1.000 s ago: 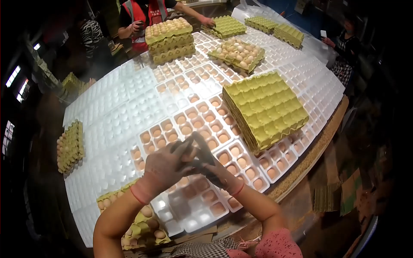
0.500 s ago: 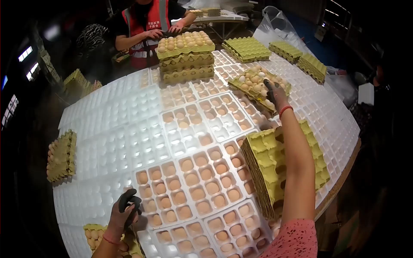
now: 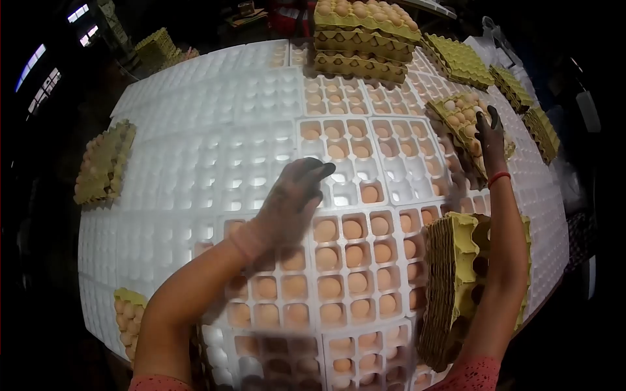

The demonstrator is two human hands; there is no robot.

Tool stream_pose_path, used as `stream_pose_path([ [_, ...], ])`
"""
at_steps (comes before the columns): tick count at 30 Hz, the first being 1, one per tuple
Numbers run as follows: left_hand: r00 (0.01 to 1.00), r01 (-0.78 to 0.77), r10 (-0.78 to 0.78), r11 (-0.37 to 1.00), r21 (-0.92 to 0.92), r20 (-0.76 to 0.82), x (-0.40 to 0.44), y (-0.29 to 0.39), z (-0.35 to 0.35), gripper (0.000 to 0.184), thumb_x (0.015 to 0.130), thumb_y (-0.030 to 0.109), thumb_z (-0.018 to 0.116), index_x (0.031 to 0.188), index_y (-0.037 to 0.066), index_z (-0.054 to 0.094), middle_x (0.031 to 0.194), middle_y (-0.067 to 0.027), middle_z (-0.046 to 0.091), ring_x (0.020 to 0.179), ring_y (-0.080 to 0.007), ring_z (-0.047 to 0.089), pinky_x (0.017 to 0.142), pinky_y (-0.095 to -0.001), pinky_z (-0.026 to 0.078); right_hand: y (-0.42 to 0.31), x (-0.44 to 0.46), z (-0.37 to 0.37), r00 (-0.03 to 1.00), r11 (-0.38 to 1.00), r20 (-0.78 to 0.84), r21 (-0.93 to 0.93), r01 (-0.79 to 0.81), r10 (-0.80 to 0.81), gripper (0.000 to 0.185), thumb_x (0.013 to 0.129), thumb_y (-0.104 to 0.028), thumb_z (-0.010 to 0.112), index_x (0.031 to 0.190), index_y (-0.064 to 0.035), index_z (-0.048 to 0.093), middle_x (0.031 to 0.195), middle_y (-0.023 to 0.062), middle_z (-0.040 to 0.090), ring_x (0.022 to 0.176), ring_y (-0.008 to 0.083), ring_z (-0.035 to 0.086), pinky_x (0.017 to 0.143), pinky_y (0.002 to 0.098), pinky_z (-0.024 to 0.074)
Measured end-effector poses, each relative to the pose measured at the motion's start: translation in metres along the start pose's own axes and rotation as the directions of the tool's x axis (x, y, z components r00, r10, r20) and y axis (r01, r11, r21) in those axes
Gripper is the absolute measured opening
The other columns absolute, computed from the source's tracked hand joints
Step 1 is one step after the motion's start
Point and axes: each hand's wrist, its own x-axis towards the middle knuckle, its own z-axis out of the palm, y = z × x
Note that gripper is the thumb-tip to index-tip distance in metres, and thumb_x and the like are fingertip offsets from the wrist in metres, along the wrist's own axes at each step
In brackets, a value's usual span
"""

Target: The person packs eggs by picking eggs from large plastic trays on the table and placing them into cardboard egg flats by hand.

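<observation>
My left hand [image 3: 297, 192], in a dark-fingered glove, hovers over a white foam tray [image 3: 315, 205] whose cells are partly filled with eggs. Its fingers are curled together, and what they may hold is hidden. At the right, my right hand [image 3: 490, 133] is over a tilted yellow-green pulp tray of eggs [image 3: 462, 117], fingers spread among the eggs; a grip on any one is not visible. Brown eggs [image 3: 357, 282] sit in the cells of the nearer foam trays.
A stack of pulp trays [image 3: 443, 293] stands under my right forearm. Stacked trays full of eggs [image 3: 365, 39] stand at the back. Another egg stack [image 3: 104, 163] lies at the left edge, and more eggs in a pulp tray [image 3: 128, 313] are near my left elbow.
My left hand has moved from the near left edge up and right to the middle foam trays. My right hand stays at the tilted egg tray. The view has shifted, and the co-worker is mostly out of frame.
</observation>
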Motion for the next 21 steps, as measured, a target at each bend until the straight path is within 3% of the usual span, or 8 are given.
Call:
stream_pose_path([
  [1,0.999,-0.027,0.02,0.987,0.158,0.044,0.009,-0.013,0.029,0.05,0.086,0.002,0.057,0.135,0.004,0.049,0.127,-0.0179,0.052,0.114,-0.0339,0.053,0.1,-0.0407,0.044,-0.003,-0.005,0.001,0.953,0.936,0.112,-0.186,0.298,-0.281,0.046,0.096,-0.027,0.058,0.136,-0.0051,0.05,0.138,0.0235,0.049,0.129,0.0376,0.046,0.106,0.0403,0.0393],
  [6,0.994,0.082,-0.099,0.954,0.289,0.044,-0.015,-0.005,0.033,0.051,0.084,0.001,0.059,0.134,0.002,0.049,0.126,-0.0209,0.053,0.117,-0.0399,0.05,0.101,-0.0469,0.043,-0.138,-0.109,0.015,0.853,0.966,0.47,0.218,0.137,-0.227,0.045,0.097,-0.014,0.059,0.139,-0.0039,0.047,0.135,0.0137,0.055,0.117,0.0197,0.056,0.1,0.0323,0.0441],
  [7,0.995,0.081,-0.076,0.993,0.09,-0.059,-0.03,0.006,0.006,0.05,0.086,0.002,0.058,0.135,0.002,0.049,0.128,-0.0203,0.053,0.119,-0.0395,0.05,0.101,-0.0466,0.043,-0.155,-0.131,0.014,0.794,0.956,0.542,0.24,0.166,-0.274,0.046,0.096,-0.014,0.06,0.139,-0.004,0.048,0.13,0.0122,0.057,0.111,0.0167,0.058,0.096,0.0307,0.0458],
  [9,0.972,0.071,-0.089,0.994,-0.087,-0.218,-0.08,0.015,-0.057,0.052,0.087,0.001,0.059,0.138,0.002,0.047,0.132,-0.0188,0.053,0.121,-0.0377,0.052,0.101,-0.045,0.045,-0.194,-0.181,0.015,0.611,0.949,0.727,0.253,0.187,-0.314,0.043,0.094,-0.011,0.061,0.136,-0.0046,0.052,0.118,0.0108,0.063,0.1,0.0152,0.063,0.089,0.0295,0.0491],
  [12,0.837,0.321,-0.412,0.903,-0.285,-0.362,-0.182,0.018,-0.159,0.045,0.092,-0.004,0.055,0.136,0.0,0.049,0.13,-0.0106,0.057,0.108,-0.0154,0.059,0.094,-0.0289,0.048,-0.243,-0.259,0.033,0.248,0.863,0.861,0.336,0.376,-0.444,0.036,0.088,-0.006,0.065,0.123,-0.0047,0.06,0.098,0.0109,0.066,0.087,0.0234,0.067,0.08,0.0334,0.0527],
  [15,0.517,0.502,-0.654,0.754,-0.423,-0.552,-0.286,0.039,-0.258,0.042,0.098,0.008,0.057,0.138,0.001,0.048,0.129,-0.0062,0.056,0.106,-0.0131,0.056,0.094,-0.0271,0.047,-0.283,-0.342,0.066,-0.048,0.784,0.874,0.457,0.42,-0.484,0.021,0.089,-0.022,0.063,0.107,-0.0091,0.063,0.095,0.0082,0.065,0.086,0.0303,0.065,0.078,0.0411,0.0502],
  [18,0.309,0.436,-0.64,0.753,-0.494,-0.703,-0.376,0.063,-0.317,0.043,0.099,0.008,0.056,0.138,-0.005,0.045,0.134,-0.0085,0.05,0.121,-0.0137,0.049,0.108,-0.027,0.039,-0.319,-0.428,0.117,-0.011,0.662,0.76,0.573,0.482,-0.65,0.026,0.086,-0.024,0.064,0.11,-0.0146,0.063,0.094,0.0092,0.064,0.089,0.0297,0.064,0.078,0.0413,0.0484],
  [21,0.321,0.459,-0.632,0.755,-0.468,-0.705,-0.433,0.07,-0.328,0.046,0.097,0.008,0.057,0.14,-0.004,0.044,0.136,-0.0094,0.05,0.123,-0.0154,0.047,0.11,-0.0284,0.038,-0.357,-0.505,0.177,0.199,0.621,0.636,0.555,0.553,-0.745,0.033,0.085,-0.019,0.064,0.117,-0.0115,0.061,0.107,0.0133,0.064,0.104,0.0339,0.059,0.091,0.0444,0.0452],
])
